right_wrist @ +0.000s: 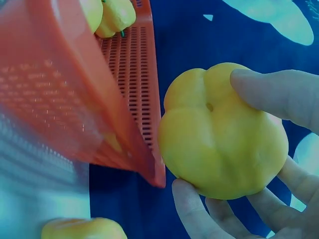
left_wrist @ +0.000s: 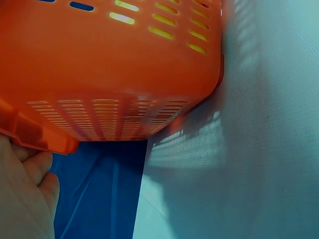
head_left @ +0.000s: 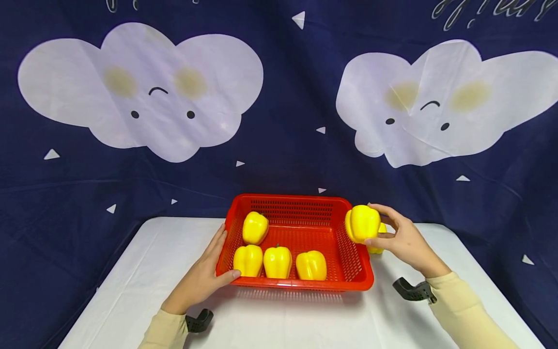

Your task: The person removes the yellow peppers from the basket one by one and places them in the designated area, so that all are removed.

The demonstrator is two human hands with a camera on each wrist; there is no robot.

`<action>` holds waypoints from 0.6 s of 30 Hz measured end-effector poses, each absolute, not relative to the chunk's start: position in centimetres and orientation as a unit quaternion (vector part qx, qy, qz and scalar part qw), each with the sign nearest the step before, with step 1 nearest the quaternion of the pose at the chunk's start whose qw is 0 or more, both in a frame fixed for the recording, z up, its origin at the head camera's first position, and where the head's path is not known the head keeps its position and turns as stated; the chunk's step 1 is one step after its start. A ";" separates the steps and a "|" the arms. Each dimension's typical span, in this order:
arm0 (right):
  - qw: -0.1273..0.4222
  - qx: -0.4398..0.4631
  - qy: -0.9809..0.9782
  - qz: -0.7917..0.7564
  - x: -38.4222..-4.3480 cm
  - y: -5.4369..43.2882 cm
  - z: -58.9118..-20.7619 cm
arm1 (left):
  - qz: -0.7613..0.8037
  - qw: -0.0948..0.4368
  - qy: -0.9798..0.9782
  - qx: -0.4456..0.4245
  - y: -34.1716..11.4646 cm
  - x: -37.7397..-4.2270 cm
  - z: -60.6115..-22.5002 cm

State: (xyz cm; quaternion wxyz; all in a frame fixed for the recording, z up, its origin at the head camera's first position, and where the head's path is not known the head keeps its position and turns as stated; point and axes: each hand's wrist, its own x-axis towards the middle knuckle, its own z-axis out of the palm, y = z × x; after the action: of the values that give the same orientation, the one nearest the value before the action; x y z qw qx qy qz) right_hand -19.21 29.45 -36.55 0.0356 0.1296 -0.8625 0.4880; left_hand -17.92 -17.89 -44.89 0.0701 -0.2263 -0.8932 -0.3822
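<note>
My right hand (head_left: 407, 240) holds a yellow bell pepper (head_left: 363, 224) between thumb and fingers, at the right rim of a red plastic basket (head_left: 301, 283). The right wrist view shows the pepper's lobed end (right_wrist: 219, 129) facing the camera, above the rim's level. At the basket's front left corner, my left hand (head_left: 202, 271) grips the rim, thumb on the front edge and fingers along the left side. Several yellow bell peppers lie inside: three in a row (head_left: 277, 262) at the front and one (head_left: 255, 228) behind them on the left.
Another yellow pepper (head_left: 377, 248) sits on the white-covered table (head_left: 301, 322) just right of the basket, partly hidden by the held one. A dark blue cloth (head_left: 292, 97) with white clouds hangs behind. Black bands (head_left: 414, 290) are on both wrists.
</note>
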 end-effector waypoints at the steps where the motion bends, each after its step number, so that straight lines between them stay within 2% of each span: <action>1: 0.038 0.129 -0.862 0.488 -19.2 29.7 -36.6 | -0.382 0.070 -0.893 -0.226 -17.9 -17.9 -44.9; 18: 0.059 0.137 -0.871 0.468 -19.3 33.5 -37.9 | -0.384 0.067 -0.893 -0.224 -17.9 -17.9 -44.9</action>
State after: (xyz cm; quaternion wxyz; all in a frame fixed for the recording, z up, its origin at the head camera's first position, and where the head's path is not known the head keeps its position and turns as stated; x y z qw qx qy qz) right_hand -19.30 33.52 -37.86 0.0592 0.1366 -0.8708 0.4685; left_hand -17.93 -17.88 -44.95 0.0668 -0.2241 -0.8931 -0.3844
